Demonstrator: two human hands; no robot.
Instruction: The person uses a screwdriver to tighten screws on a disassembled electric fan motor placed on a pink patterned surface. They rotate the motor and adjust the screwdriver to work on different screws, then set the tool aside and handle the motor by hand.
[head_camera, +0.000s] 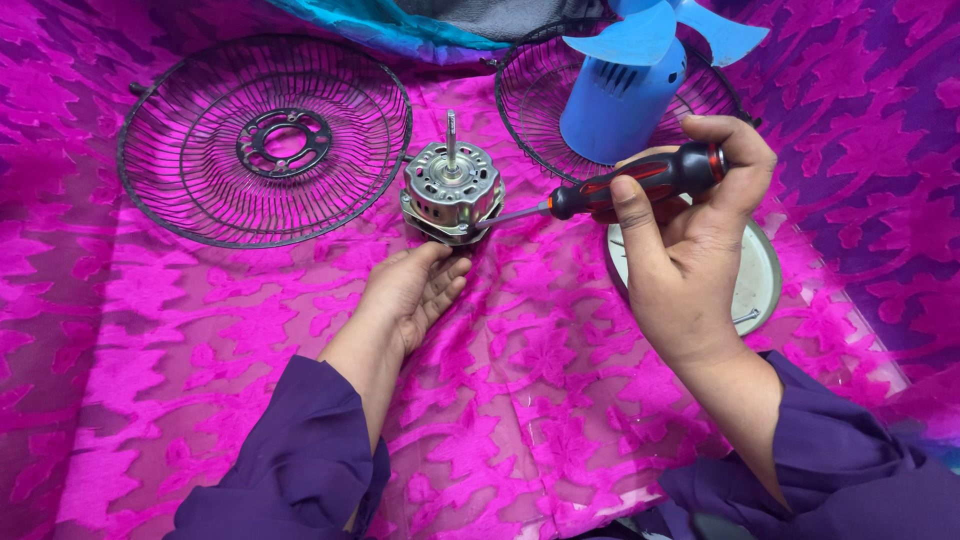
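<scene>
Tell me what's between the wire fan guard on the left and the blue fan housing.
In the head view, the metal fan motor sits between the wire guard and the blue housing, on the pink cloth.

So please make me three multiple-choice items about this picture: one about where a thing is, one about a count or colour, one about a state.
1. Where does the fan motor stand?
A. inside the left grille
B. on the pink cloth between the two grilles
C. on the white dish

2. How many wire grilles are in view?
A. one
B. two
C. three

3. What does the right hand do?
A. grips a screwdriver
B. lies flat and open
C. holds a blade

Answers:
1 B, the motor sits on the pink cloth between the left grille and the right grille.
2 B, only those two show.
3 A, its fingers close round the screwdriver, tip at the motor.
</scene>
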